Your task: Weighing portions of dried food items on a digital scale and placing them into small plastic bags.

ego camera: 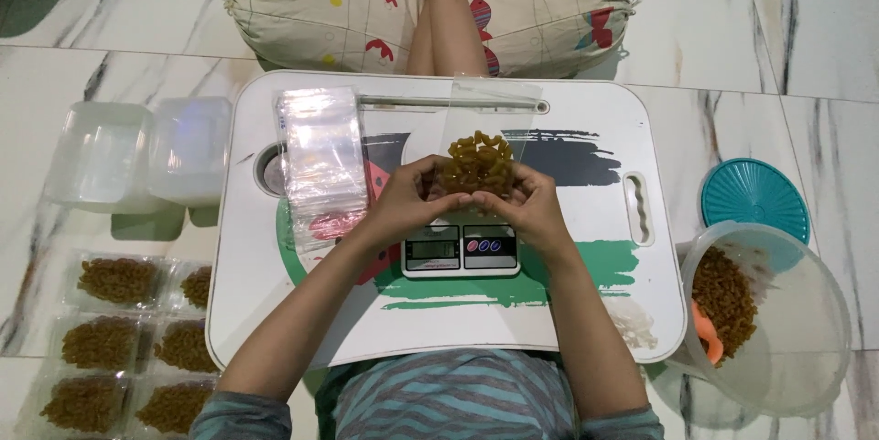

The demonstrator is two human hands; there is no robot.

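head: hands hold pasta bag.

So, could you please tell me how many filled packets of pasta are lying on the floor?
6, in three rows of two at lower left: top, middle, bottom. More may lie beyond the frame's edge.

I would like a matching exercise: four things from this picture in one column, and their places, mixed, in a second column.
1. teal lid
2. filled packets
3. digital scale
4. stack of empty bags

a. on the lap table, under the hands
b. floor, far right
c. floor, lower left
d. on the lap table, left part

Pairs: 1-b, 2-c, 3-a, 4-d
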